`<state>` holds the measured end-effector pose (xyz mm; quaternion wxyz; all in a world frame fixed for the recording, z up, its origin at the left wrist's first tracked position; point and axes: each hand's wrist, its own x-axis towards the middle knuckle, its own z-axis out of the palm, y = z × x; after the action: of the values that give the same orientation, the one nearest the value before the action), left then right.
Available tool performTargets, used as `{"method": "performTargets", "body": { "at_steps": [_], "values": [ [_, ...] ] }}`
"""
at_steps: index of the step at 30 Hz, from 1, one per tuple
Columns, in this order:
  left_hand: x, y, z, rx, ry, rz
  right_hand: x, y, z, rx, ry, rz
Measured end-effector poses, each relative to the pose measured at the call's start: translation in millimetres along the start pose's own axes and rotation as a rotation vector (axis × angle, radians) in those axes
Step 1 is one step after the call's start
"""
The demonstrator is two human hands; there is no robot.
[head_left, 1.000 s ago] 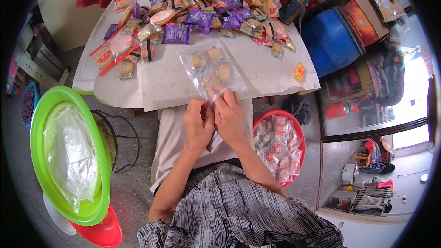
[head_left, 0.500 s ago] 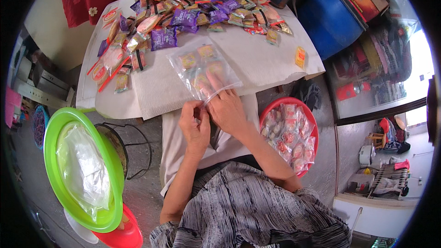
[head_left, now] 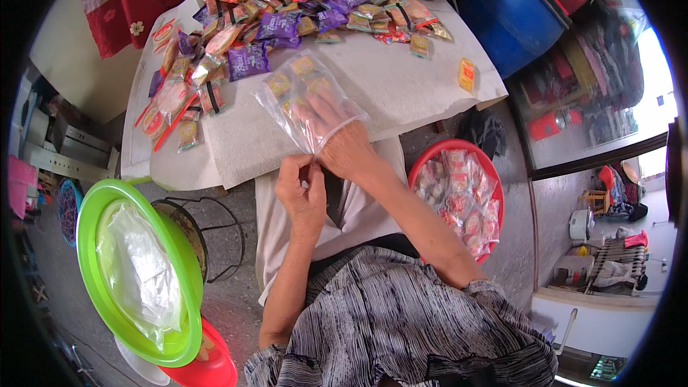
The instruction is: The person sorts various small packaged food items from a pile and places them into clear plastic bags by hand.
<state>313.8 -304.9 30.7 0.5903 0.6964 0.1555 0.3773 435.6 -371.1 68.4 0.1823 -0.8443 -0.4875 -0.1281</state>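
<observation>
Evidently, a steady bag mouth mattered most: the left hand had its thumb and fingers pinched together on the near edge of a clear bag, while the right hand reached inside, fingers extended among small golden packets. Whether those fingers gripped a packet could not be told through the film. The bag was over the near side of the pale tabletop, short of the far heap of wrapped snacks. A firm left pinch and light, flat right fingertips seemed best, lest the thin film tear or packets overlap.
</observation>
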Motion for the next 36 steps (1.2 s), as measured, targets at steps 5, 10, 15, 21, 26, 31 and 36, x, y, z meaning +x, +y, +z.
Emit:
{"method": "performTargets", "body": {
  "at_steps": [5,10,15,21,26,31,36],
  "values": [
    [-0.8,2.0,0.3,-0.014,0.007,-0.024,-12.1,3.8,7.0,0.113,0.076,0.002],
    [-1.2,1.5,-0.2,0.034,0.017,-0.035,-28.1,4.7,-2.7,0.252,0.040,0.019],
    [1.3,7.1,0.4,0.198,-0.040,0.040,-35.1,6.4,-8.3,0.058,0.116,-0.069],
    [9.1,-4.7,-3.3,0.539,-0.060,0.380,-67.6,-7.4,-23.2,0.224,0.260,0.015],
    [16.7,6.9,-9.5,0.511,-0.123,0.369,-100.2,-14.3,-20.5,0.830,0.380,0.546],
    [0.8,33.0,1.6,0.496,-0.294,0.466,-96.7,-8.5,-26.3,1.861,0.235,0.938],
    [-33.8,56.9,14.2,0.565,-0.551,0.613,-98.6,-12.1,-29.0,2.256,0.325,0.857]
  ]
}}
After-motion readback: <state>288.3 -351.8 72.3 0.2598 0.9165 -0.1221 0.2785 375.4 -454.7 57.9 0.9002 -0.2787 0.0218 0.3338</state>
